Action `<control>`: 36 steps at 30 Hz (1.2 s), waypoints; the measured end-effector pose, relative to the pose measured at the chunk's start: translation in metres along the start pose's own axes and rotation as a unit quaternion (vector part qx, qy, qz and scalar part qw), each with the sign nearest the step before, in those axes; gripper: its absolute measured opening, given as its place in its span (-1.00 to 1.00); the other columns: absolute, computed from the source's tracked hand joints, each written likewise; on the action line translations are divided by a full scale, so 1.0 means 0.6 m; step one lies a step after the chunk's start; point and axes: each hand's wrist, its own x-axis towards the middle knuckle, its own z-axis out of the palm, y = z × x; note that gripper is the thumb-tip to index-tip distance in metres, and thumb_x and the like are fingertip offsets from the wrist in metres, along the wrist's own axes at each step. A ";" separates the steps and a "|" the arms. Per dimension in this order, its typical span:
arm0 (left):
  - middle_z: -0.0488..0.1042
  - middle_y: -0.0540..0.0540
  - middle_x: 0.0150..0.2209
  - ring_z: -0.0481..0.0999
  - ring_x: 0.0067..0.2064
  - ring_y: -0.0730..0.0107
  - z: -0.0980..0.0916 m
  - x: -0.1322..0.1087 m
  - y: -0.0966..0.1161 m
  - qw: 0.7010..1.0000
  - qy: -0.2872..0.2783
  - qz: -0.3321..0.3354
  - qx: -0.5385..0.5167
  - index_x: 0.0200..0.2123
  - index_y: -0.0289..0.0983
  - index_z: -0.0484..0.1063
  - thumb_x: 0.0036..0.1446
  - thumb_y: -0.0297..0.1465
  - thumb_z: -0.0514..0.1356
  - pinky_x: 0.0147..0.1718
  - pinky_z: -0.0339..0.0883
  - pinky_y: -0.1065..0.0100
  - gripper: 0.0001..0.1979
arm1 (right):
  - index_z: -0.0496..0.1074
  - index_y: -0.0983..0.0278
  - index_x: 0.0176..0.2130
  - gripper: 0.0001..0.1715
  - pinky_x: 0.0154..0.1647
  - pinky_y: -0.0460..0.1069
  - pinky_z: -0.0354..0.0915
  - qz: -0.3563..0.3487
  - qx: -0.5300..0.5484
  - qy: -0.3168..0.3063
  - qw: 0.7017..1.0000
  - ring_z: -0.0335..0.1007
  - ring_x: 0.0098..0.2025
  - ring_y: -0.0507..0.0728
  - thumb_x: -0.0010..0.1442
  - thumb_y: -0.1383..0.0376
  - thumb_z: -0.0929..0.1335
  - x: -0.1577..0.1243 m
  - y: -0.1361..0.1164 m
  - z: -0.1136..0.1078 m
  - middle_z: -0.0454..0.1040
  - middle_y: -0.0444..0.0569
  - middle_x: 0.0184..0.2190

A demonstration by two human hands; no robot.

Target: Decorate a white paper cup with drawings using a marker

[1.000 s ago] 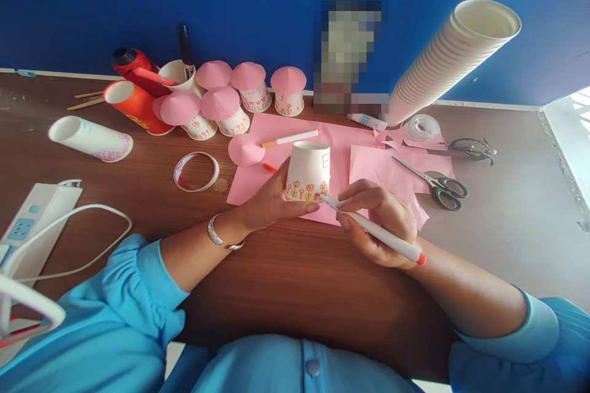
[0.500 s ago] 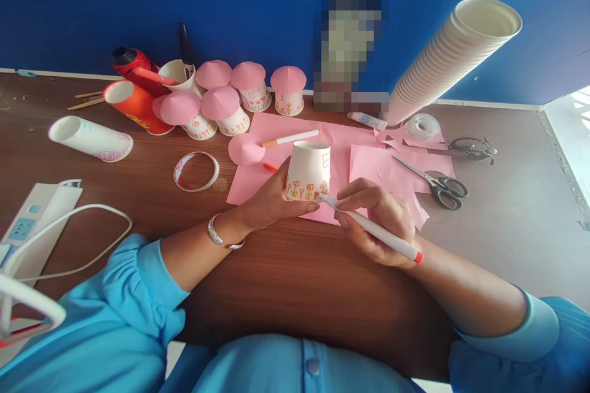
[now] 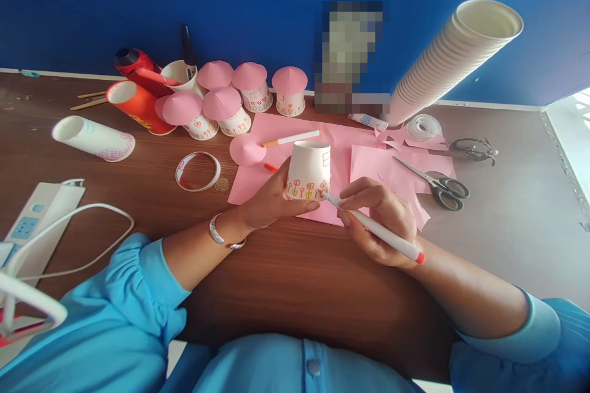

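My left hand (image 3: 271,199) is closed around a white paper cup (image 3: 308,163), held upside down above the table. Orange and yellow flowers are drawn along the cup's lower rim, and part of a window outline shows on its right side. In my right hand (image 3: 385,218) is a white felt-tip pen (image 3: 382,230) with a red end. The pen's tip touches or nearly touches the cup among the flowers near the rim. Beneath the cup lies pink paper (image 3: 271,126), with a pink paper cone (image 3: 247,149) and an orange-ended marker (image 3: 292,138) on it.
Behind stand several decorated cups with pink cone roofs (image 3: 289,80). Scissors (image 3: 445,190), clear tape (image 3: 423,128) and a tall cup stack (image 3: 454,61) are to the right. To the left are a tape ring (image 3: 198,172), a paper cup (image 3: 94,138) and a power strip (image 3: 46,221).
The pen tip has shifted very slightly along the cup's rim. My left hand keeps the cup in nearly the same place; the whole view has drifted a little.
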 end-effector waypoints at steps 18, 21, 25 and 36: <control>0.58 -0.16 0.04 0.61 0.04 0.07 0.003 0.000 0.007 1.000 0.003 -0.013 -0.001 0.23 -0.13 0.35 0.01 -0.29 0.56 -0.05 0.49 0.14 -0.25 | 0.41 0.17 -0.11 -0.75 -0.52 0.00 0.47 -0.019 0.025 0.001 0.999 0.53 -0.38 0.13 0.27 0.49 0.37 0.003 0.001 0.003 0.50 -0.10 -0.40; 0.61 -0.14 -0.01 0.62 0.05 0.06 0.003 -0.001 0.010 1.000 0.009 -0.022 -0.014 0.18 -0.14 0.38 0.02 -0.30 0.55 0.01 0.48 0.10 -0.32 | 0.44 0.20 -0.12 -0.77 -0.46 0.03 0.49 -0.007 0.035 0.027 0.999 0.55 -0.35 0.16 0.27 0.49 0.39 0.001 -0.001 -0.001 0.52 -0.08 -0.40; 0.64 -0.13 -0.03 0.65 0.06 0.04 0.003 0.001 0.015 0.998 -0.005 -0.019 -0.067 0.12 -0.15 0.44 0.05 -0.31 0.53 0.16 0.46 -0.03 -0.41 | 0.45 0.18 -0.14 -0.80 -0.39 0.09 0.49 0.049 0.050 0.050 0.996 0.57 -0.33 0.19 0.30 0.47 0.39 0.000 -0.005 -0.006 0.54 -0.05 -0.40; 0.63 -0.22 0.14 0.61 0.19 -0.05 -0.006 0.005 0.005 0.995 -0.033 0.000 -0.092 0.18 -0.16 0.48 0.11 -0.32 0.49 0.25 0.43 -0.10 -0.44 | 0.43 0.19 -0.16 -0.85 -0.39 0.07 0.45 0.067 0.073 0.032 0.995 0.52 -0.34 0.15 0.34 0.45 0.37 0.004 -0.008 -0.008 0.54 -0.04 -0.38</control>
